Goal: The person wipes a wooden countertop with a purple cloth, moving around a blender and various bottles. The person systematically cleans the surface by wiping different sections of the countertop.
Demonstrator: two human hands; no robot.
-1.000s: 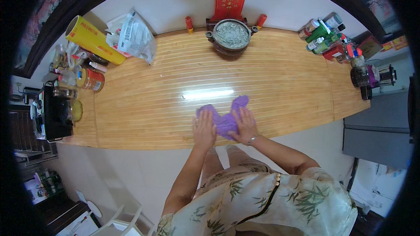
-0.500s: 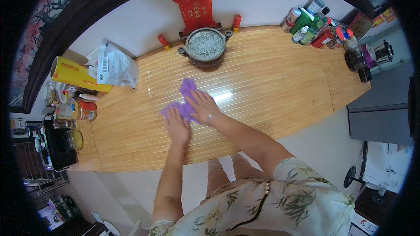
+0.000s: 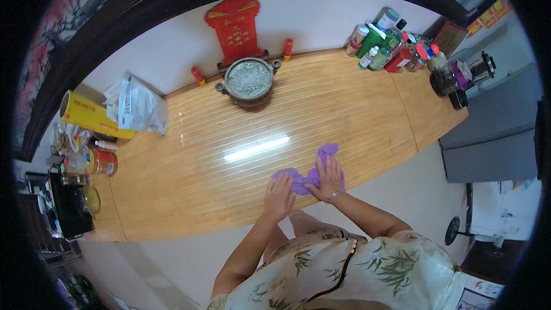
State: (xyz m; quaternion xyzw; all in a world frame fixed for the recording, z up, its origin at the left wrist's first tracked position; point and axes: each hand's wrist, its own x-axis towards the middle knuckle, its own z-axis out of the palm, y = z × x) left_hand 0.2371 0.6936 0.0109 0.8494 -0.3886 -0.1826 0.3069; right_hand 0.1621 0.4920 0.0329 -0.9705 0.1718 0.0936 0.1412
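A crumpled purple cloth (image 3: 299,181) lies on the wooden tabletop (image 3: 229,132), close to its front edge. My left hand (image 3: 278,198) rests on the cloth's left end, fingers stretched out and palm down. On the right part, my right hand (image 3: 328,181) presses flat with fingers spread; a bracelet circles that wrist. Both hands are open, and some cloth shows between them and beyond the right fingertips. The fabric under the palms is hidden.
Against the wall stand a round two-handled pot (image 3: 248,83), a red plaque (image 3: 233,28) and two red candles. Bottles and jars (image 3: 381,49) crowd the back right beside a blender (image 3: 459,77). At left are a yellow roll (image 3: 92,116), a plastic bag (image 3: 138,108) and jars (image 3: 102,162).
Both hands have slid the purple cloth rightward and nearer to me, from left of the table's middle to its front edge. The view has shifted slightly.
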